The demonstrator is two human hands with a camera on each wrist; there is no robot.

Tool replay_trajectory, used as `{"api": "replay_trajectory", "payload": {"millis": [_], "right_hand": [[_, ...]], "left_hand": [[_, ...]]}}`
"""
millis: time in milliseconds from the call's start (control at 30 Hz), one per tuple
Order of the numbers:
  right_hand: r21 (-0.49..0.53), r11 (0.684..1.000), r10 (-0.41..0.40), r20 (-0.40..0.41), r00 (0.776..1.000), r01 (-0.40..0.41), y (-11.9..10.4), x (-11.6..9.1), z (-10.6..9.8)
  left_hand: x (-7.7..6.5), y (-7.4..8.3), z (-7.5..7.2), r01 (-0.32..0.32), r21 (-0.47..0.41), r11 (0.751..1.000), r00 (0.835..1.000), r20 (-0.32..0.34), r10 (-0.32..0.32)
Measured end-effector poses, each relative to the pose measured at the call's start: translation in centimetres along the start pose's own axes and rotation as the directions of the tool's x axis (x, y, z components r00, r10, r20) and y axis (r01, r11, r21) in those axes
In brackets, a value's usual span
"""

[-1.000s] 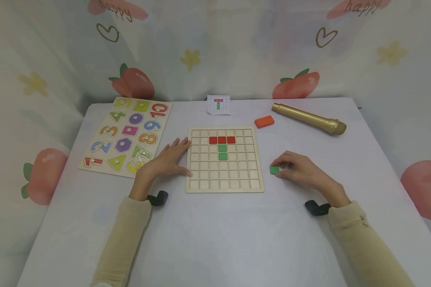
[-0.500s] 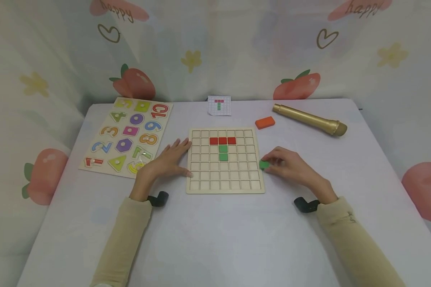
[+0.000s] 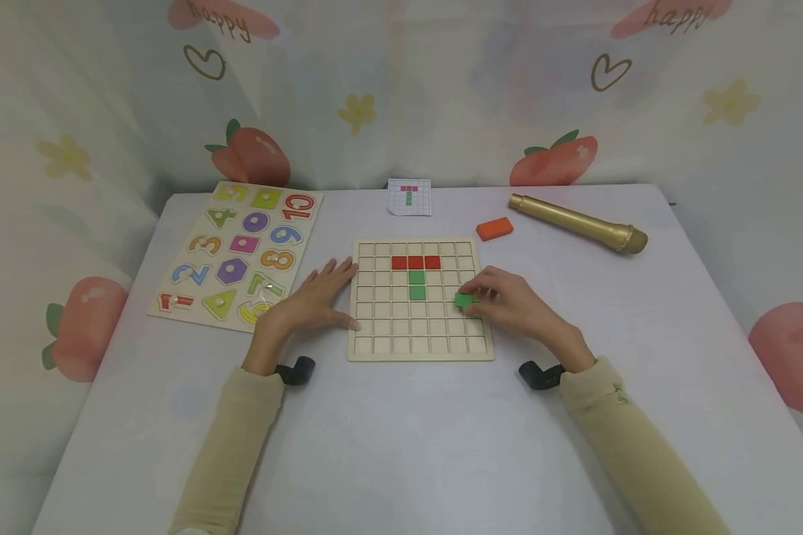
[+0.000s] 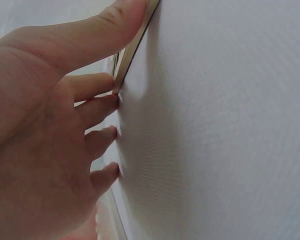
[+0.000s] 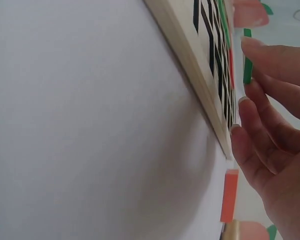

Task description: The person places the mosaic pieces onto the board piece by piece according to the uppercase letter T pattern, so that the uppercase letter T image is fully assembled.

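Observation:
A wooden grid board [image 3: 381,345] lies mid-table, with three red square tiles [image 3: 415,262] in a row and two green square tiles [image 3: 417,285] below the middle one. My right hand [image 3: 508,301] pinches another green tile [image 3: 464,299] between thumb and fingers over the board's right columns. In the right wrist view this green tile [image 5: 247,67] is seen edge-on, raised above the board. My left hand [image 3: 311,301] is spread at the board's left edge, thumb and fingertips touching it. In the left wrist view, the thumb [image 4: 110,25] presses on the board's edge.
A number-and-shape puzzle board [image 3: 204,279] lies at the left, partly under the left wrist. Behind the grid stands a small pattern card [image 3: 410,206] showing a red and green T. An orange block [image 3: 494,229] and a gold microphone [image 3: 578,223] lie at the back right.
My right hand has carried the green tile leftward from the table beside the board to over its right columns. The left hand has stayed in place.

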State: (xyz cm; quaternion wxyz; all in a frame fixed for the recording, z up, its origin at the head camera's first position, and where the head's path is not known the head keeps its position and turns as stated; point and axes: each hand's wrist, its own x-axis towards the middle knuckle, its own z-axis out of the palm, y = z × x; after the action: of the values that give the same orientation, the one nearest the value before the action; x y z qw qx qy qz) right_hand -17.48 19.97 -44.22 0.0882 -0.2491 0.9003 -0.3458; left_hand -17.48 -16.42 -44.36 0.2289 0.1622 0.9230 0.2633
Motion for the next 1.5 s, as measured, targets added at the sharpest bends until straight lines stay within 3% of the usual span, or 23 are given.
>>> {"api": "replay_trajectory", "payload": {"millis": [467,733,1500], "right_hand": [[0.042,0.998,0.051,0.055,0.997,-0.054,-2.3,2.0,2.3],[0.045,0.999,-0.001,0.067,0.998,-0.002,-3.2,2.6,3.1],[-0.063,0.997,-0.031,0.102,0.994,0.038,-4.2,3.7,4.3]], "left_hand": [[-0.2,0.3,-0.2,0.006,0.003,1.0,1.0,-0.002,-0.006],[-0.3,0.4,-0.4,0.01,-0.011,1.0,1.0,0.004,-0.01],[-0.1,0.2,-0.2,0.002,-0.002,1.0,1.0,0.006,-0.002]]}}
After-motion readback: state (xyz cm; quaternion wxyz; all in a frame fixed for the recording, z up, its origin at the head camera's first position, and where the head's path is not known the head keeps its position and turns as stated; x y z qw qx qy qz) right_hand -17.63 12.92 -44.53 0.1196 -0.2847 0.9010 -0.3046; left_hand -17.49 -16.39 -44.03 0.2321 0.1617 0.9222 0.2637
